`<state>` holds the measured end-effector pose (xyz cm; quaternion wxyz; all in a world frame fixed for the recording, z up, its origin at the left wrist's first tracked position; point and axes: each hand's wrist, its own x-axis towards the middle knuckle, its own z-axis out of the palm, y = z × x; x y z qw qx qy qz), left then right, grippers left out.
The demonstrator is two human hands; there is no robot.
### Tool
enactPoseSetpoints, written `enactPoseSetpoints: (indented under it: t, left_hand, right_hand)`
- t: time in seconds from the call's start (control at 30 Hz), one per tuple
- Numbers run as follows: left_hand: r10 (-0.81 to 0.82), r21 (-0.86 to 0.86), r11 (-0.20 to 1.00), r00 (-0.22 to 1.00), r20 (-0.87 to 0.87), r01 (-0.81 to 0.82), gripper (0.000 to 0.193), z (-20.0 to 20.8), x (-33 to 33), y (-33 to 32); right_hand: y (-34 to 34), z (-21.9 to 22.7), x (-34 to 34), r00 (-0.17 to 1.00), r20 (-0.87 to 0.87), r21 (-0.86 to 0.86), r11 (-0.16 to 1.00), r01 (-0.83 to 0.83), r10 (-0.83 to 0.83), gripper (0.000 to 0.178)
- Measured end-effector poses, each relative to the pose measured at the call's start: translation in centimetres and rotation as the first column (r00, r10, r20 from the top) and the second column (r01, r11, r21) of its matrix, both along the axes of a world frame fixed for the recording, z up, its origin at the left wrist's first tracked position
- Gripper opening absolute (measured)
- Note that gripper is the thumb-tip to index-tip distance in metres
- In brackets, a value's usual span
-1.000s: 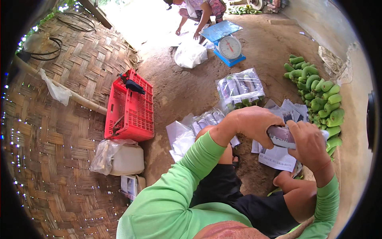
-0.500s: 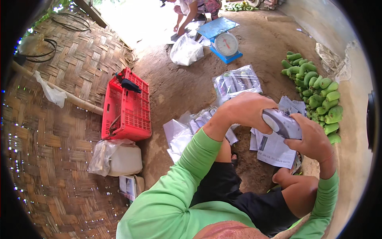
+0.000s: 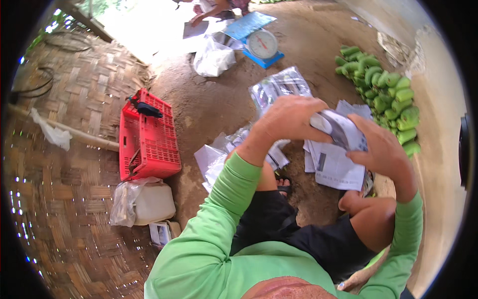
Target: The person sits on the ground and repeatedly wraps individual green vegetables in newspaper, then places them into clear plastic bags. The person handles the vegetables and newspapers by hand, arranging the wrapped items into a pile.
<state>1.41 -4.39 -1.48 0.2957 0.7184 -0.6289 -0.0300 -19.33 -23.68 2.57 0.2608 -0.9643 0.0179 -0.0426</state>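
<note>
Between my two hands, above my bent knees, is a rolled bundle of printed paper [image 3: 343, 130], white and grey. My left hand [image 3: 295, 118] grips its left end, fingers over the top and thumb underneath. At the other end, my right hand [image 3: 382, 149] closes round it from the right. Whatever the paper may wrap is hidden. Just below the bundle, loose printed sheets [image 3: 338, 167] lie on the ground near my right foot. Several paper-wrapped rolls [image 3: 276, 155] lie beyond my left knee, partly behind my left forearm. A clear plastic bag of wrapped rolls [image 3: 284, 87] rests farther off.
Long green fruits or vegetables [image 3: 393, 102] are heaped along the right wall. A red crate [image 3: 162, 144] and a whitish jerrycan [image 3: 155, 203] stand by the woven wall [image 3: 59, 184]. Farther away are a blue dial scale [image 3: 262, 47], a white bag [image 3: 213, 57] and another person's hand [image 3: 201, 19].
My view has shifted, so the surroundings sit differently in the picture. Both hands keep hold of the paper bundle. The person at the back now has a hand on a spread sheet.
</note>
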Motion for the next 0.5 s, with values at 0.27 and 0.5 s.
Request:
enactPoseSetpoints:
  t: [0.27,0.5]
  left_hand:
    - [0.108,0.008,0.994,0.994,0.025,-0.109,0.064,0.1,0.0,-0.7]
    - [0.091,0.18,0.981,0.985,-0.143,-0.065,0.056,0.2,2.3,0.0]
  right_hand:
    - [-1.5,0.6,0.7,0.989,-0.145,0.176,0.983,0.059,-0.033,0.063]
    - [-1.6,-1.4,0.4,0.997,-0.079,0.153,0.988,0.025,-0.013,0.064]
